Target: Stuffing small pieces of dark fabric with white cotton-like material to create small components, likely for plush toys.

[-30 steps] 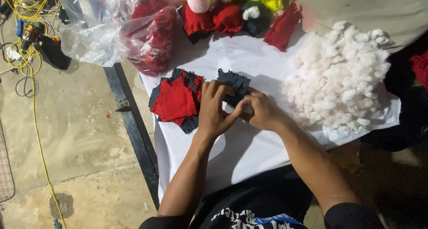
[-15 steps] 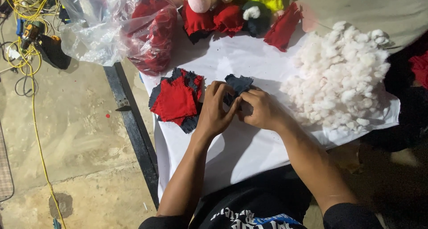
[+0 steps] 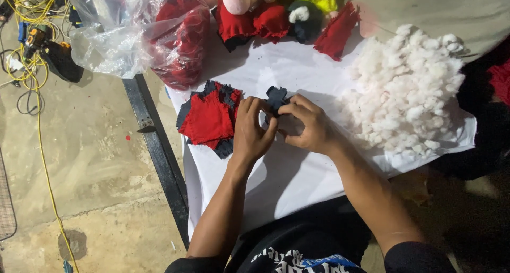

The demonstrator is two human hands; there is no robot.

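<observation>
Both hands barely shifted since before: left hand [image 3: 252, 129] and right hand [image 3: 308, 125] fingers clamped on the dark fabric piece [image 3: 275, 97], red-and-dark fabric stack [image 3: 208, 119] just left of them.

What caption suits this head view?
Both hands, left hand and right hand, pinch a dark fabric piece beside white stuffing.

Two hands meet over a white sheet [image 3: 297, 177]. The left hand [image 3: 252, 132] and the right hand [image 3: 311, 127] pinch a small dark cloth piece [image 3: 276, 97] together. Just beside the left hand lies a pile of red and dark cloth pieces [image 3: 208, 119]. A big heap of white stuffing [image 3: 409, 92] sits near the right hand.
</observation>
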